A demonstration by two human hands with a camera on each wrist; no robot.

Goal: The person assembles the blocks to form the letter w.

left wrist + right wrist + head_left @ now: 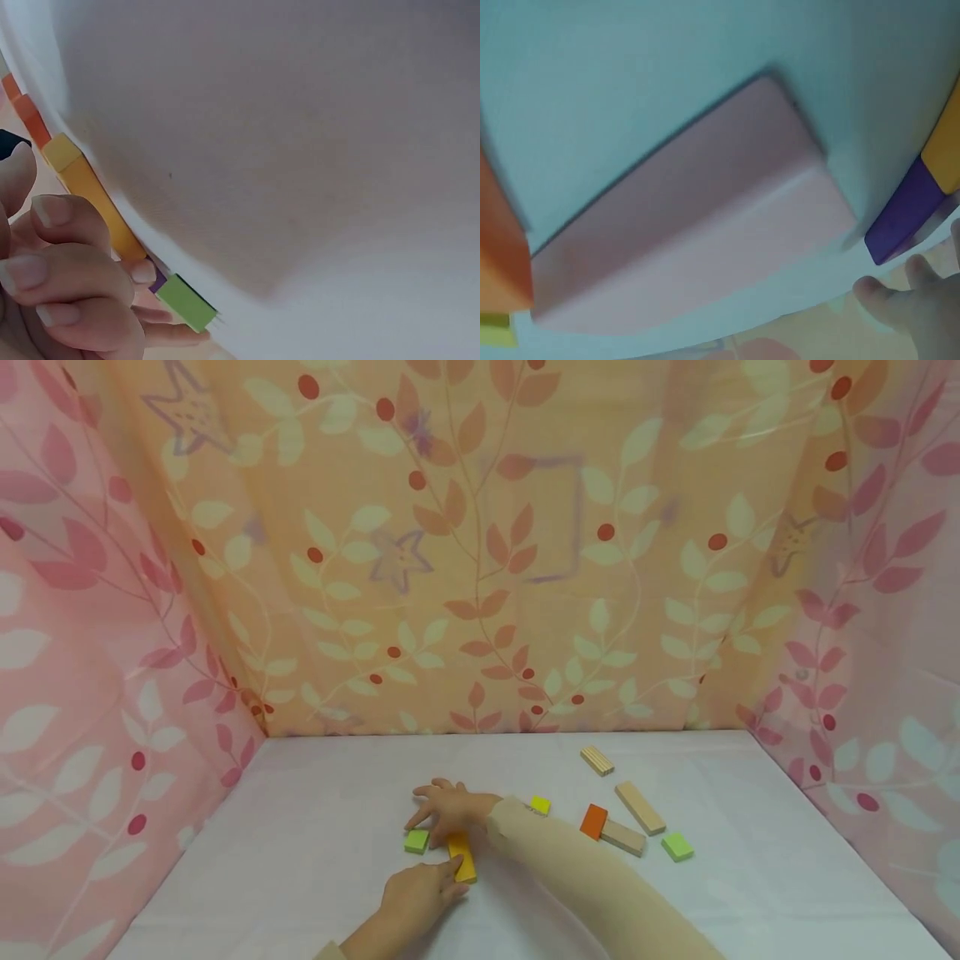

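A long yellow block [462, 858] lies on the white-covered table, pointing away from me. My left hand [417, 893] has its fingers curled at the near end of this block, with a fingertip on its top. In the left wrist view, curled fingers [75, 262] lie along the yellow block's side. My right hand [448, 808] reaches across, fingers spread over the block's far end. A purple block [907, 206] meets the yellow one end to end; the right hand hides it in the head view. A light green block [416, 841] lies just left of the right hand.
Right of the hands lie a bright yellow block [540, 805], an orange block [594, 821] against a plain wooden one [623, 837], a longer wooden block [640, 808], a green block [677, 847] and a ridged wooden piece [597, 761]. Patterned curtains [480, 568] enclose the table.
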